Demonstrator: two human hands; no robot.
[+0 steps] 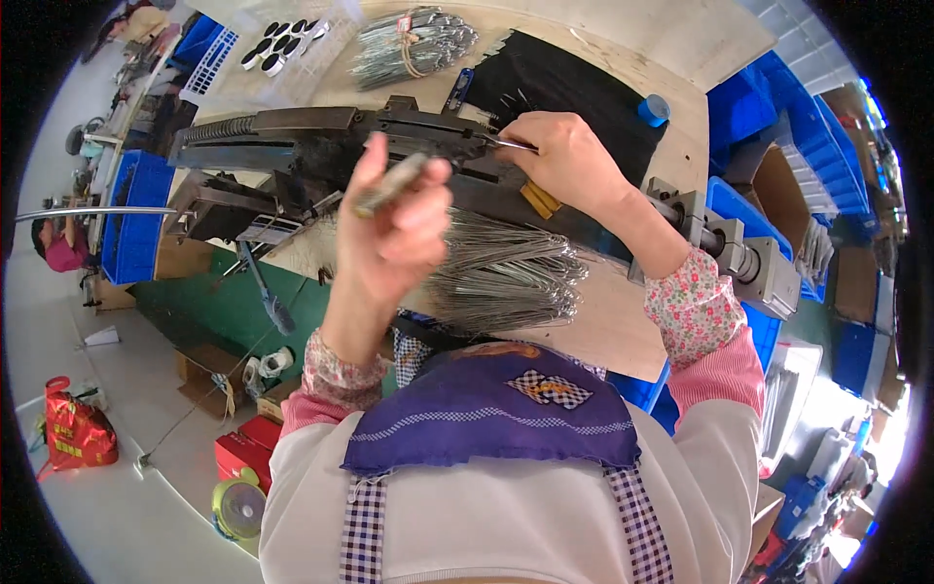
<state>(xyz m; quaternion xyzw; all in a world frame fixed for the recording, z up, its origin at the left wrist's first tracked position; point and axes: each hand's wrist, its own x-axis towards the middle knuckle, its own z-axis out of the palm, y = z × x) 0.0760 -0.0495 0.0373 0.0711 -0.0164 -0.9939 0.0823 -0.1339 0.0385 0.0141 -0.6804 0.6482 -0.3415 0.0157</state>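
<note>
My left hand is raised in front of a long black metal machine, slightly blurred. Its fingers close round a short, stubby grey-tan tool whose kind I cannot make out. Over the machine's right end, my right hand pinches a thin shiny metal piece, which points left into the black fixture. A yellow block sits just below that hand. Between my forearms lies a thick pile of thin silvery bent wires on the wooden table.
A tied wire bundle lies at the back, beside a clear tray of black-and-white round parts. A black cloth holds a blue round container. A metal cylinder assembly stands right. Blue bins line the right side.
</note>
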